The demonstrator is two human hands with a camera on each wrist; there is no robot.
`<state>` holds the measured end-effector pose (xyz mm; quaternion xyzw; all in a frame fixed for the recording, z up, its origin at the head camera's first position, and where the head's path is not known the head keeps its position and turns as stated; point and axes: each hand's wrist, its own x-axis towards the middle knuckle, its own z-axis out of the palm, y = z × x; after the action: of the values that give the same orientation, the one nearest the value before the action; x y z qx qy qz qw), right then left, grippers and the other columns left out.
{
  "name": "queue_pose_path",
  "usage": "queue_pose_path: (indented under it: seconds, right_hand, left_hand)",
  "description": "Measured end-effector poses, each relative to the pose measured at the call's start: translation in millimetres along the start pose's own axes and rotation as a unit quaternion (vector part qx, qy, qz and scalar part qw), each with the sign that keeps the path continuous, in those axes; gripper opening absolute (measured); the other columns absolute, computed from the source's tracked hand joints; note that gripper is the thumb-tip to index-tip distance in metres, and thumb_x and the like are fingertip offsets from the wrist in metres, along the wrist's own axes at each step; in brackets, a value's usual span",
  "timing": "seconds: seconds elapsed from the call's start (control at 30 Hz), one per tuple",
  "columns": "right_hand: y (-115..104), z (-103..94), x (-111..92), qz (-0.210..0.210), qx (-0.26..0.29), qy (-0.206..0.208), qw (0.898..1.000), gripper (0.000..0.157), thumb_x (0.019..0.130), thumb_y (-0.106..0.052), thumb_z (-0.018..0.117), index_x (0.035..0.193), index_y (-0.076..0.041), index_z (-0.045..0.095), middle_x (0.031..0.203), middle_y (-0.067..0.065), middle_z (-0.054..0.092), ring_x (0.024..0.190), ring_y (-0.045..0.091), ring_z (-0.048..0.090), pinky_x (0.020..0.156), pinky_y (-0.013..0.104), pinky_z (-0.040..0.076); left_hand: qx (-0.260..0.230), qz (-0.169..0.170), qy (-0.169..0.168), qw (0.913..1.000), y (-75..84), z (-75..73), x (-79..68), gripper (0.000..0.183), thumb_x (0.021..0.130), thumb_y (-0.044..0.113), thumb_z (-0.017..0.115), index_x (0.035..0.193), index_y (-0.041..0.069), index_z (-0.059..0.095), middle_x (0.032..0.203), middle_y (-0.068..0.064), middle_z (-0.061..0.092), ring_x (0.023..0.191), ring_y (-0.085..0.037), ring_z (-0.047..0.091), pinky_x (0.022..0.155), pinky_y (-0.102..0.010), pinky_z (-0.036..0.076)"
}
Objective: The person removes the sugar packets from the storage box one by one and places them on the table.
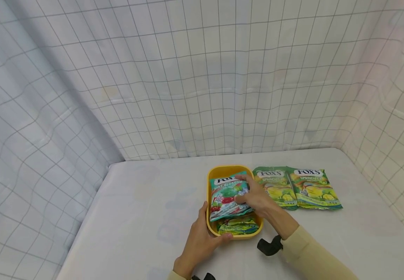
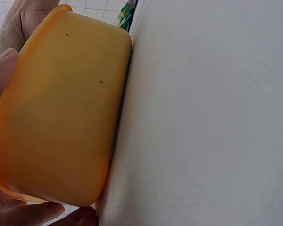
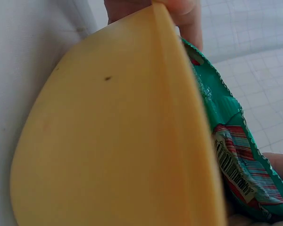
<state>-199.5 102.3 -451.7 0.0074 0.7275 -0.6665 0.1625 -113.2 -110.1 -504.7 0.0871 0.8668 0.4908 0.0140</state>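
Note:
A yellow plastic container (image 1: 208, 210) stands on the white table. My left hand (image 1: 200, 239) grips its left front corner, thumb at the front rim and fingers along the left side. Inside it lies a green and yellow candy bag (image 1: 238, 225), partly covered by a teal Fox's Mint Blossom candy bag (image 1: 224, 194). My right hand (image 1: 258, 194) holds the teal bag at its right edge, thumb and a finger over its front. In the right wrist view, the back of the teal bag (image 3: 226, 113) shows beyond the container wall (image 3: 104, 132).
Two green and yellow Fox's Spring Tea bags, a nearer one (image 1: 275, 188) and a farther one (image 1: 314, 188), lie side by side right of the container. White grid-patterned cloth (image 1: 202, 89) hangs behind the table (image 1: 146, 210) and along both sides.

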Motion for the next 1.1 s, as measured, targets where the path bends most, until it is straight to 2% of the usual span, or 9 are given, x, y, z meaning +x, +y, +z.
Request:
queue_pose_path:
  seconds: [0.2,0.57,0.87,1.1]
  right_hand:
    - [-4.2,-5.3,-4.2,-0.011,-0.017,0.01,1.0,0.075,0.086,0.007,0.073,0.15,-0.02,0.046,0.143,0.021,0.04,0.109,0.038,0.058,0.081,0.042,0.057]
    - [-16.1,-16.8,-19.1,-0.027,0.002,-0.001,1.0,0.077,0.088,0.009,0.069,0.153,-0.022,0.043,0.147,0.023,0.04,0.112,0.039,0.059,0.085,0.044,0.058]
    - [-21.7,-34.4,-31.5,-0.041,0.017,-0.007,0.999,0.082,0.086,0.011,0.067,0.155,-0.022,0.039,0.147,0.025,0.041,0.106,0.036,0.064,0.083,0.044,0.059]
    - [-19.9,-51.6,-43.5,-0.067,0.035,-0.013,0.997,0.083,0.087,0.014,0.064,0.159,-0.017,0.033,0.149,0.027,0.039,0.105,0.034,0.066,0.082,0.042,0.059]
  left_hand:
    - [0.0,-0.002,-0.002,1.0,-0.6,0.0,0.7,0.119,0.08,0.053,0.084,0.161,0.0,0.014,0.151,-0.016,0.047,0.132,-0.027,0.052,0.107,-0.049,0.044]
    - [-0.005,-0.013,-0.006,0.9999,1.0,0.1,0.5,0.118,0.081,0.054,0.083,0.161,0.001,0.014,0.15,-0.015,0.048,0.13,-0.026,0.054,0.107,-0.047,0.045]
    - [-0.003,-0.013,-0.001,0.9999,2.3,0.6,-0.1,0.118,0.081,0.054,0.083,0.161,0.001,0.015,0.149,-0.017,0.049,0.13,-0.026,0.054,0.107,-0.048,0.045]
    - [-0.005,-0.007,-0.001,1.0,1.3,0.3,-0.2,0.119,0.08,0.053,0.084,0.161,0.0,0.015,0.148,-0.016,0.05,0.129,-0.025,0.055,0.107,-0.048,0.044]
